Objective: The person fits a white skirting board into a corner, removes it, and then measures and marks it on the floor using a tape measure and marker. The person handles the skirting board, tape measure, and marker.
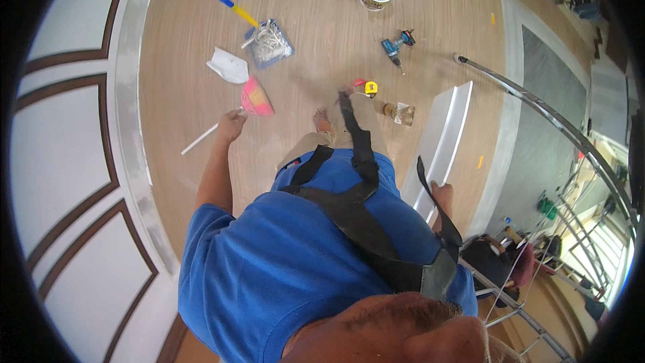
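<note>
The broom [258, 99] lies between ten and eleven o'clock, the left hand [232, 125] clamped around its handle; at three, the right hand [441, 197] grips a white panel [430, 141]. Scraps [270, 39] already fill the dustpan [265, 62] at eleven; a white offcut [227, 66] lies outside it.

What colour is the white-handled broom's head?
The broom's flared head is pink and yellowish in the head view.

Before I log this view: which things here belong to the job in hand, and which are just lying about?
Seemingly in use:
pink broom, in the left hand
long white panel, gripped by the right hand

Apparently lying about:
drill
yellow tape measure
bucket
blue-and-yellow-handled tool
</note>
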`<action>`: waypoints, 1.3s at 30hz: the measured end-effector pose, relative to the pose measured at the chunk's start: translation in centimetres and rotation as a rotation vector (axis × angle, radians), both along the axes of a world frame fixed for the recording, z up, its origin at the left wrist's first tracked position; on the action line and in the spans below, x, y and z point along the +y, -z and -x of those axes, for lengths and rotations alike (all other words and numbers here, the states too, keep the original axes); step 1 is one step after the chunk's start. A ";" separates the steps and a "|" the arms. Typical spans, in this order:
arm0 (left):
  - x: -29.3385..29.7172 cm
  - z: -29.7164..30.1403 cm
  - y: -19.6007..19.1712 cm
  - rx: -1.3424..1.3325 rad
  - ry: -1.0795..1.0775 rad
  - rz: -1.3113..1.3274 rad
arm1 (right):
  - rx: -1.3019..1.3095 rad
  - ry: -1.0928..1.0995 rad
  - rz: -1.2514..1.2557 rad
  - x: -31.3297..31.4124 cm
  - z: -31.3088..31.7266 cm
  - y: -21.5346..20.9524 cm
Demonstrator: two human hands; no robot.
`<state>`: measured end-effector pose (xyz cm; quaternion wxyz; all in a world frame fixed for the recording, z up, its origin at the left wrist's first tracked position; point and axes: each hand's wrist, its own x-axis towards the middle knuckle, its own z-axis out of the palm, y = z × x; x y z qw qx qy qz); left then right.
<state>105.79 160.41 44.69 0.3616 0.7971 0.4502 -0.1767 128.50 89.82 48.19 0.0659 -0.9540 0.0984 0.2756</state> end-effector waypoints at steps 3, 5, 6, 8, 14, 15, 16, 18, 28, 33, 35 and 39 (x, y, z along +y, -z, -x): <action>7.2 -7.5 -1.8 -0.125 0.082 -0.123 | 0.132 0.055 -0.118 9.9 -4.8 -3.0; 7.8 -15.7 -3.1 -0.143 0.144 -0.089 | 0.139 0.069 -0.116 12.6 -6.2 -1.2; 8.0 -19.5 -3.9 -0.151 0.173 -0.085 | 0.141 0.073 -0.129 14.1 -6.9 0.3; 8.4 -24.7 -2.1 -0.196 0.228 0.028 | 0.085 0.043 -0.132 18.3 -8.4 2.7; -1.0 -40.7 -5.6 -0.087 0.459 0.435 | 0.110 0.012 -0.239 32.7 -15.2 2.5; -2.2 -42.6 -5.7 -0.014 0.430 0.518 | 0.130 0.020 -0.311 34.9 -15.7 3.8; -3.4 -44.0 -5.3 0.063 0.293 0.653 | 0.146 0.025 -0.381 37.0 -15.8 5.0; -5.2 -45.8 -4.2 0.223 0.015 0.906 | 0.005 0.000 -0.349 41.2 -14.8 7.1; 0.8 -45.7 8.9 0.123 -0.440 1.004 | -0.163 -0.266 -0.280 54.6 -16.2 15.5; 5.4 -43.3 16.0 0.052 -0.495 1.043 | -0.194 -0.363 -0.317 56.8 -15.8 20.9; 7.5 -42.4 19.7 0.019 -0.502 0.989 | -0.211 -0.402 -0.356 56.2 -15.6 21.9; 11.1 -43.1 28.3 -0.051 -0.470 1.053 | -0.226 -0.368 -0.263 52.8 -15.5 30.9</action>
